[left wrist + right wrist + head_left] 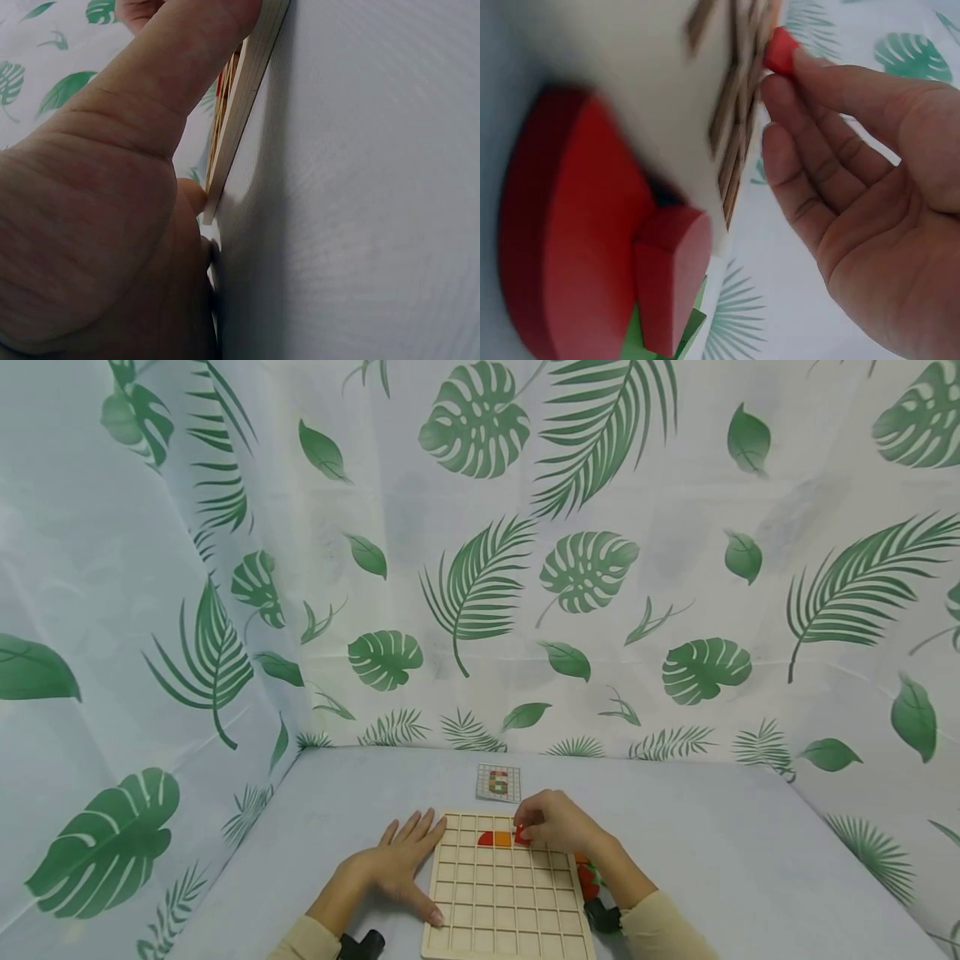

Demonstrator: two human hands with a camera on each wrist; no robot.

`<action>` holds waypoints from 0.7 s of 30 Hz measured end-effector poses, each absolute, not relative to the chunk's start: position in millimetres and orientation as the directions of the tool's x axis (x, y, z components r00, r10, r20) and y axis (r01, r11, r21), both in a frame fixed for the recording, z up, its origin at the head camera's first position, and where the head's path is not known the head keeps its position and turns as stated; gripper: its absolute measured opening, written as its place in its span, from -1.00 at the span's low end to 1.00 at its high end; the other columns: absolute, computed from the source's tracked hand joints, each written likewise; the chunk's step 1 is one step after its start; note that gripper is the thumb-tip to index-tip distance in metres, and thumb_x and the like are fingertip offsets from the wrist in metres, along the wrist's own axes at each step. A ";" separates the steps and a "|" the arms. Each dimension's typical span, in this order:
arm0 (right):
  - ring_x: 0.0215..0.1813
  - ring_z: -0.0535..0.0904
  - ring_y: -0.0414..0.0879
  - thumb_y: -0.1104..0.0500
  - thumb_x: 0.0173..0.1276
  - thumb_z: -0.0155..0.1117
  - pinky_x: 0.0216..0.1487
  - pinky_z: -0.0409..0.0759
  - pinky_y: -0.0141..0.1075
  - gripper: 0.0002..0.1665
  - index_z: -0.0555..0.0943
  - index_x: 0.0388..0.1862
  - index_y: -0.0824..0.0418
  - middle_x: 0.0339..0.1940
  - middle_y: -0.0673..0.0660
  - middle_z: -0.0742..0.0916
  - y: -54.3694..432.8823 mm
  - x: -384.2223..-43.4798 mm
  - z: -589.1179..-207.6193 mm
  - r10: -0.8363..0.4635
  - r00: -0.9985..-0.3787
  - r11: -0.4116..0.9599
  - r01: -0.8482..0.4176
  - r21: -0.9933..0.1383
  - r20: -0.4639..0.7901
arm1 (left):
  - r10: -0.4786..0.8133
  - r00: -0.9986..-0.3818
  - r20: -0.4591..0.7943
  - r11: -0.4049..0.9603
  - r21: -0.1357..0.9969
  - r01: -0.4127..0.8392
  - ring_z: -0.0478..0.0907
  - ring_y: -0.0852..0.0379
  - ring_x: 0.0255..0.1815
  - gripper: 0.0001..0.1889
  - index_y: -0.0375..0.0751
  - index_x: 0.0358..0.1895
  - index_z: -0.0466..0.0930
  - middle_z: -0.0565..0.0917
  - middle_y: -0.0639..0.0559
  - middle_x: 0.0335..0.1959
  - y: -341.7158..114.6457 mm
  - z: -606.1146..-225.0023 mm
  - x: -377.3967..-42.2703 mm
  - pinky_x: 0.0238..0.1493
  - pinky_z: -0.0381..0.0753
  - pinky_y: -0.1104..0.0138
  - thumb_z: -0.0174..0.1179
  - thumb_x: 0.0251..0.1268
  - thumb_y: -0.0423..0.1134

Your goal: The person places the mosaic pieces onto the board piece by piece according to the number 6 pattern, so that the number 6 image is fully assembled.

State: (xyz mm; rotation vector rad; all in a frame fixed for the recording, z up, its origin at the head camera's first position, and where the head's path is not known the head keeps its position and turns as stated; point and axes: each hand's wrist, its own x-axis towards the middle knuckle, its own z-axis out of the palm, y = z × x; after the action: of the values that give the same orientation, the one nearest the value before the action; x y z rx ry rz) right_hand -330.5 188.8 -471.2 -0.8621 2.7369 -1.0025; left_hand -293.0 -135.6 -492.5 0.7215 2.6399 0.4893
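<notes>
Leaf-printed cloth [495, 602] hangs behind the pale table [750, 852]. My hands are apart — my left hand [401, 866] spreads against the left edge of the wooden grid board [504, 895], while my right hand [558, 822] pinches a red piece [780, 52] over the board's far part, just right of an orange square [502, 838].

White, green-leaf-printed sheeting [675, 568] walls in a flat, pale-grey tabletop [742, 852], showing a screened-off tabletop booth.

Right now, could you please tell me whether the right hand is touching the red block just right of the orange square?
Touching: the right wrist view shows the right hand pinching the red block between thumb and fingertip.
</notes>
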 end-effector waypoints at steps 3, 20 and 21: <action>-0.31 0.58 -0.20 0.33 0.37 0.45 -0.24 0.61 -0.35 -0.90 0.79 -0.24 0.13 -0.35 -0.11 0.76 187.8 -331.5 -471.0 -0.544 -0.834 0.627 -0.477 -0.616 0.093 | 0.539 -0.805 -0.246 0.809 0.418 0.414 -0.37 -0.22 0.77 0.52 -0.02 0.73 -0.24 -0.27 -0.18 0.76 -135.1 -491.7 -292.0 0.67 -0.37 -0.26 0.53 -0.24 0.51; -0.36 0.59 -0.24 0.28 0.33 0.50 -0.30 0.61 -0.35 -0.95 0.78 -0.34 0.17 -0.40 -0.10 0.77 184.8 -331.3 -472.3 -0.572 -0.816 0.635 -0.508 -0.582 0.088 | 0.535 -0.808 -0.247 0.812 0.412 0.413 -0.35 -0.23 0.77 0.52 -0.04 0.73 -0.22 -0.25 -0.19 0.76 -133.6 -488.4 -289.3 0.67 -0.36 -0.26 0.55 -0.23 0.48; -0.36 0.59 -0.25 0.28 0.33 0.51 -0.29 0.62 -0.36 -0.95 0.79 -0.33 0.15 -0.40 -0.11 0.77 184.6 -331.2 -472.7 -0.572 -0.816 0.638 -0.509 -0.577 0.087 | 0.535 -0.808 -0.247 0.812 0.412 0.413 -0.36 -0.23 0.77 0.52 -0.04 0.73 -0.22 -0.26 -0.19 0.76 -133.7 -488.4 -289.2 0.67 -0.36 -0.26 0.55 -0.23 0.48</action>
State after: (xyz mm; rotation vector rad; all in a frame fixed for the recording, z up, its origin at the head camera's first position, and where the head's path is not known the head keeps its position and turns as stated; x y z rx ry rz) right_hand -331.2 184.6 -472.7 -0.9097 2.7487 -0.9192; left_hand -289.2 -133.7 -488.4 0.7168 2.6442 0.4868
